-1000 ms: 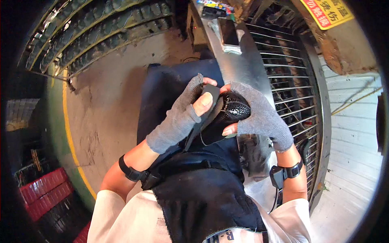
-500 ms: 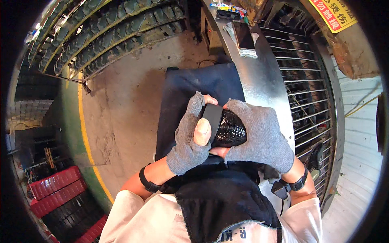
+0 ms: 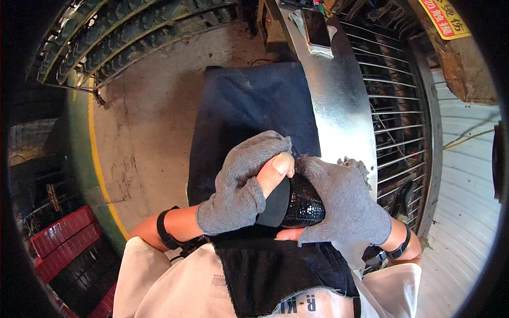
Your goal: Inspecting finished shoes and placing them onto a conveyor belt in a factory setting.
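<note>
Grey-gloved left hand [image 3: 241, 185] and right hand [image 3: 344, 204] both grip shiny black shoe [image 3: 302, 204], fingers wrapped tight round it. Shoe sits over dark blue cloth [image 3: 249, 111] on lap, beside curved metal sheet [image 3: 339, 106].

floor: stained concrete [image 3: 143, 143] | left: stacked tyres [image 3: 122, 32], red crates [image 3: 63, 244] | right: wire cage [image 3: 392, 122]

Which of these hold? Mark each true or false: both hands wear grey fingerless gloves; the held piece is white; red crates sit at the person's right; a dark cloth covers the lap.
1. Both the left hand and right hand wear grey fingerless gloves: true.
2. The held piece is white: false, it is black and textured.
3. The red crates sit at the person's right: false, at the left.
4. A dark cloth covers the lap: true.
</note>
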### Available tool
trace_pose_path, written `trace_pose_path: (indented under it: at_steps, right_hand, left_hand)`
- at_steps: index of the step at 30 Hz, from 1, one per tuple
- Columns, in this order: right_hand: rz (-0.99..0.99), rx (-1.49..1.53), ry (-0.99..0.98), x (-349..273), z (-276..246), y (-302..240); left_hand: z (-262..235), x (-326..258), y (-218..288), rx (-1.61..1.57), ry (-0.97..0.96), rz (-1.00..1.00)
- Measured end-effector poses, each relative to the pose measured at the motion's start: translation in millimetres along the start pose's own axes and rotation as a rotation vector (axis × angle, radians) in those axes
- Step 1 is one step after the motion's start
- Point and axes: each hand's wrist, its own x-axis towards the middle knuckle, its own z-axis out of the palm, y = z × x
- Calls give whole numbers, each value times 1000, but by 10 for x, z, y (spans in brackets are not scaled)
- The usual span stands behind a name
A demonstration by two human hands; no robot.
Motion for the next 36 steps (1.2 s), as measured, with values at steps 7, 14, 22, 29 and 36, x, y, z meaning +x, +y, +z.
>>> trace_pose_path:
  at_steps: [7, 14, 22, 29, 36]
  right_hand:
    - [-58, 100, 202, -61, 200, -10]
    - [-167, -125, 96, 0, 21, -67]
    - [294, 1411, 623, 517, 373, 165]
    - [-24, 1531, 413, 572, -264, 186]
    - [-802, -276, -34, 921, 195, -265]
  left_hand:
    - [98, -35, 16, -242, 22, -130]
    - [155, -184, -158, -366, -22, -71]
    - [-222, 640, -172, -458, 11, -322]
    - [-360, 822, 153, -248, -41, 280]
    - [-321, 752, -226, -808, 122, -520]
